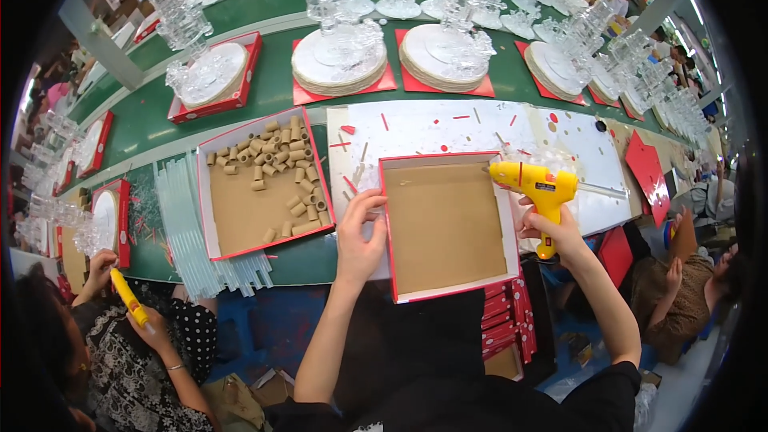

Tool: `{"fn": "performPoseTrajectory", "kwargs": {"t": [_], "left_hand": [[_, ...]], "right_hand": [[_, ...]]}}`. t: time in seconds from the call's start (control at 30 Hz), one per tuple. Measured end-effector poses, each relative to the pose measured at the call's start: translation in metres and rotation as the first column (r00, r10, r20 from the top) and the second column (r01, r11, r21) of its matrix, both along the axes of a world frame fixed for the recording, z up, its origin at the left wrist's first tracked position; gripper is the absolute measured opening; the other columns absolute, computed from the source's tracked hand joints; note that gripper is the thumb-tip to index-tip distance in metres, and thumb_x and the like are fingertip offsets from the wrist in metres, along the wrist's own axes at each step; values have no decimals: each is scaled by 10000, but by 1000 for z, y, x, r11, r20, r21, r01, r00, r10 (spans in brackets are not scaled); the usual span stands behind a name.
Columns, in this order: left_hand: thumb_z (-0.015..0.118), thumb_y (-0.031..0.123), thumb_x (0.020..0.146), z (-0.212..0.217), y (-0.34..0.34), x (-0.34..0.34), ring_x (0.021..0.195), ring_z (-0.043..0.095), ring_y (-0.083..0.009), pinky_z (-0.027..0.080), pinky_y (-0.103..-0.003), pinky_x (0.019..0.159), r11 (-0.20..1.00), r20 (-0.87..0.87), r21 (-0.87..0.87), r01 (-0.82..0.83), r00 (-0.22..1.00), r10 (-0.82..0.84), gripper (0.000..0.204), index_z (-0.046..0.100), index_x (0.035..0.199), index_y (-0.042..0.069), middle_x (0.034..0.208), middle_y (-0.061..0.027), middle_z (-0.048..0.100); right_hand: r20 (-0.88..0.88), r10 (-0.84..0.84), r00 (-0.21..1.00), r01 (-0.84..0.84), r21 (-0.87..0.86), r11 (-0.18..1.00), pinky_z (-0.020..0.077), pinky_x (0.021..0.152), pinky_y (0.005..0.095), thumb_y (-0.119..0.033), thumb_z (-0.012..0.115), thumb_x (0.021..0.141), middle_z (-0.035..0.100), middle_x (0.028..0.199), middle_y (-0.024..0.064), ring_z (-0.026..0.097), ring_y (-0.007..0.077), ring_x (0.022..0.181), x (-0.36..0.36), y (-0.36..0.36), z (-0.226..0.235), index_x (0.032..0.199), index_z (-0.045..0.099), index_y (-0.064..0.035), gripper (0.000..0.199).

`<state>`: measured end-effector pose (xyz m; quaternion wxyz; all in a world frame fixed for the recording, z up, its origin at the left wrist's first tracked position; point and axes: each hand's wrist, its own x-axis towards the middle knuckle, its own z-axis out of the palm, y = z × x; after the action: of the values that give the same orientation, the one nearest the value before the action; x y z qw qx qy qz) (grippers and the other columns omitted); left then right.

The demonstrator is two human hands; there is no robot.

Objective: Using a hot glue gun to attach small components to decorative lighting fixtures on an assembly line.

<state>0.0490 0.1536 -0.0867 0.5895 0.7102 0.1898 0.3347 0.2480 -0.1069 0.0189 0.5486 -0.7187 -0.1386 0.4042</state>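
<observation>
In front of me is a shallow cardboard box (444, 240) with red edges, white inner walls and a plain brown bottom. My left hand (362, 238) grips its left wall, fingers bent at the rim. My right hand (558, 232) is wrapped round the handle of a yellow hot glue gun (534, 182). The gun's nozzle points left, over the inside of the box by its far right corner. A clear glue stick (602, 191) sticks out of the gun's back. A small whitish spot, perhaps glue, shows on the box bottom near the far left corner.
To the left, another red-edged box (228, 220) holds many short cardboard tubes (272, 148). Beside it lies a bundle of glue sticks (182, 220). White sheeting (416, 124) carries red scraps. Beyond stand stacked white discs (340, 60) with clear ornaments. A co-worker at left holds another glue gun (130, 300).
</observation>
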Motion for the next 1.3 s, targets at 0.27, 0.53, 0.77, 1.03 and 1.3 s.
{"fn": "performPoseTrajectory", "kwargs": {"t": [0.27, 0.53, 0.77, 1.03, 1.3], "left_hand": [[511, -71, 814, -1, -1, 0, 1009, 612, -206, 523, -283, 784, 999, -1, -40, 7, 1000, -7, 271, 608, 1065, -35, 1195, -134, 582], [474, -91, 835, 0, -2, -1, 1077, 573, -166, 494, -251, 825, 997, -16, -70, 30, 999, -32, 285, 600, 1085, -36, 1226, -112, 559], [476, -87, 841, 2, -1, -1, 1082, 570, -170, 493, -257, 832, 996, -15, -82, 34, 999, -35, 280, 598, 1088, -35, 1226, -112, 558], [471, -89, 845, 0, -1, -3, 1078, 570, -166, 490, -255, 834, 996, -19, -81, 27, 999, -28, 278, 597, 1087, -36, 1218, -113, 562], [457, -94, 844, 0, -1, -3, 1069, 574, -160, 488, -255, 841, 996, -30, -85, 29, 999, -32, 293, 597, 1094, -34, 1219, -111, 562]], "right_hand": [[2, 38, 999, -38, 9, 999, 391, 481, 222, -113, 592, 857, 500, 662, 25, 474, 90, 528, 4, 3, -17, 1021, 519, -28, 199], [9, 44, 999, -44, 13, 999, 372, 462, 219, -86, 577, 860, 476, 637, 17, 448, 88, 486, 1, 5, -18, 972, 508, -31, 143], [23, 66, 998, -67, 43, 997, 377, 460, 226, -79, 565, 875, 462, 622, 11, 446, 86, 483, 2, 2, -23, 947, 496, -35, 109], [12, 24, 1000, -23, -75, 997, 486, 643, 248, -59, 595, 858, 578, 761, 35, 608, 129, 719, -13, 6, -1, 1079, 524, -26, 235], [-102, 147, 984, -147, 14, 989, 517, 755, 285, -56, 613, 872, 600, 856, 54, 649, 164, 832, -47, -6, -12, 1169, 495, -40, 320]]}}
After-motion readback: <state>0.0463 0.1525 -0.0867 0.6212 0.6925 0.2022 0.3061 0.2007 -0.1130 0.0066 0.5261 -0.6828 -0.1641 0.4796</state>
